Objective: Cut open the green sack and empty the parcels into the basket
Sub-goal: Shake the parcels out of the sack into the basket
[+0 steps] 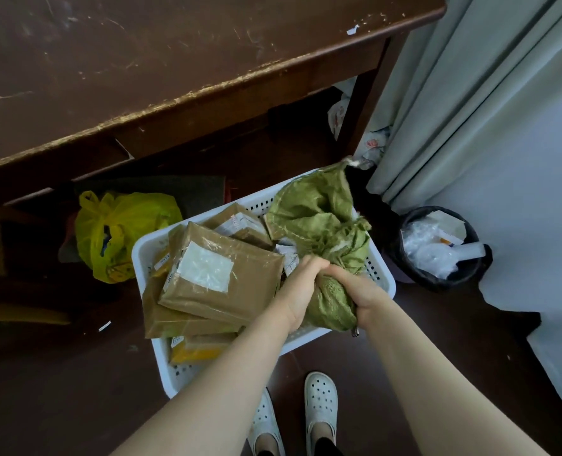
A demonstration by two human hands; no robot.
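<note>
The green woven sack (319, 222) is crumpled and limp over the right side of the white perforated basket (148, 248) on the dark floor. My left hand (297, 291) and my right hand (358, 291) both grip the sack's bunched near end, knuckles almost touching. A small metal tip (356, 331) sticks out below my right hand; what it belongs to is hidden. Several brown taped parcels fill the basket, the largest (227, 284) on top with a white label. A yellow parcel (197, 352) lies beneath them at the near side.
A scratched dark wooden table (141, 70) overhangs the far side. A yellow plastic bag (121, 232) lies left of the basket. A black bin (440, 248) with white waste stands to the right by a pale curtain (463, 103). My white clogs (320, 406) are below.
</note>
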